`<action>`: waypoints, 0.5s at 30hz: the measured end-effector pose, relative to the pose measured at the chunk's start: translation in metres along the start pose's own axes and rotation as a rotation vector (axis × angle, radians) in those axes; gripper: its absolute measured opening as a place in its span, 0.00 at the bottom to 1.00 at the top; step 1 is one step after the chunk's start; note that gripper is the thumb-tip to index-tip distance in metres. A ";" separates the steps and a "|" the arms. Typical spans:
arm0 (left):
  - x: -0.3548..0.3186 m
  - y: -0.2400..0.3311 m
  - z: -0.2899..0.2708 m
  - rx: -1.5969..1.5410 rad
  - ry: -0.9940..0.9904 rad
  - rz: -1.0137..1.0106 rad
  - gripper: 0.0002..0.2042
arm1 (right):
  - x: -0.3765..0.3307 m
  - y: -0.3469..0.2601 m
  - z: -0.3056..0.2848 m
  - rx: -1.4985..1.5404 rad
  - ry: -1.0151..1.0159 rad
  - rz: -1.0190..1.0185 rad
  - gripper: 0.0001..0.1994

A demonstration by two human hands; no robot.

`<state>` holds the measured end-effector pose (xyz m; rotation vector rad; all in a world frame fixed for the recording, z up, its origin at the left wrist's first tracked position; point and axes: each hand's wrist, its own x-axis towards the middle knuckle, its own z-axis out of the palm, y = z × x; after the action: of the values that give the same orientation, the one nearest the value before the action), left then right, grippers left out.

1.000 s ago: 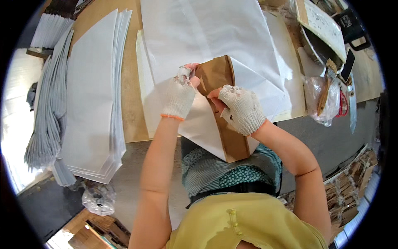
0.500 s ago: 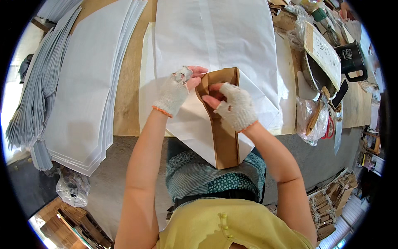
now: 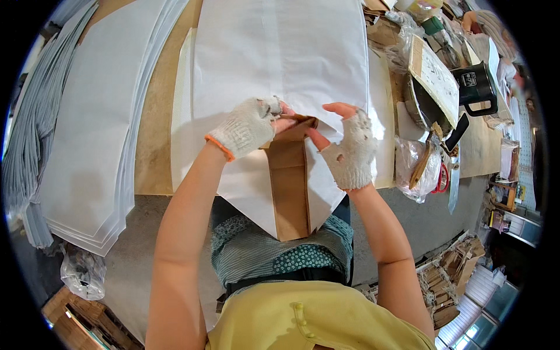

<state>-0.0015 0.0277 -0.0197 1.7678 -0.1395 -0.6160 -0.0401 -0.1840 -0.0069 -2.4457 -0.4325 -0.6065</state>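
A large white paper sack [image 3: 280, 58] lies on the table in front of me, its near end folded to a point that overhangs the edge. Brown inner paper [image 3: 289, 192] shows as a strip down the middle of that end, with a raised fold at its far end. My left hand [image 3: 249, 125], in a white fingerless glove, pinches this fold between thumb and fingers. On the fold's right side, my right hand [image 3: 352, 149], gloved alike, has thumb and forefinger spread apart. Its thumb tip is at the brown edge; the remaining fingers are partly hidden.
Stacked white sacks [image 3: 102, 116] and a fanned grey-white pile [image 3: 44, 116] are on the left. Rightward stand a metal pot [image 3: 423, 105] with a board over it, a black mug [image 3: 475, 87], red-handled scissors [image 3: 442, 178] and a plastic bag [image 3: 411, 163]. Cardboard [image 3: 449, 280] lies lower right.
My right hand has come out of the brown opening and moved right, fingers apart. The opening's sides have closed into a narrower fold, which my left hand now pinches. The whole view has shifted slightly.
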 end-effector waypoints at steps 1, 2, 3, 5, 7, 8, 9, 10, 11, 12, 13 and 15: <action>0.004 -0.002 0.001 0.058 0.050 -0.006 0.09 | 0.000 -0.001 0.001 0.017 -0.033 0.033 0.20; 0.005 -0.003 0.001 0.118 0.102 -0.018 0.09 | -0.003 0.000 0.004 0.045 -0.044 0.068 0.20; 0.005 -0.002 0.002 0.113 0.102 -0.026 0.09 | -0.006 0.002 0.008 0.075 -0.055 0.102 0.21; 0.003 0.001 0.004 0.100 0.103 -0.046 0.09 | -0.007 0.002 0.010 0.100 -0.073 0.142 0.20; 0.003 -0.003 0.004 0.151 0.140 -0.022 0.09 | -0.007 0.001 0.009 0.091 -0.086 0.154 0.19; 0.004 -0.004 0.004 0.176 0.153 -0.007 0.09 | -0.006 0.001 0.008 0.097 -0.100 0.153 0.19; 0.004 -0.004 0.004 0.168 0.152 -0.009 0.09 | -0.006 0.001 0.006 0.102 -0.114 0.152 0.18; 0.003 -0.004 0.004 0.160 0.149 -0.011 0.09 | -0.005 0.001 0.005 0.106 -0.127 0.152 0.17; 0.003 -0.004 0.004 0.152 0.147 -0.013 0.09 | -0.004 0.000 0.001 0.123 -0.147 0.169 0.17; 0.004 -0.006 0.004 0.106 0.135 0.009 0.09 | -0.002 -0.002 -0.002 0.140 -0.166 0.186 0.18; 0.005 -0.011 0.004 0.059 0.123 0.030 0.09 | -0.002 -0.002 -0.004 0.157 -0.185 0.204 0.18; 0.004 -0.009 0.005 0.035 0.108 0.033 0.09 | -0.001 0.001 -0.006 0.175 -0.213 0.216 0.18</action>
<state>-0.0022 0.0244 -0.0306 1.8251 -0.1057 -0.4957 -0.0423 -0.1891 -0.0035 -2.3546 -0.2862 -0.2095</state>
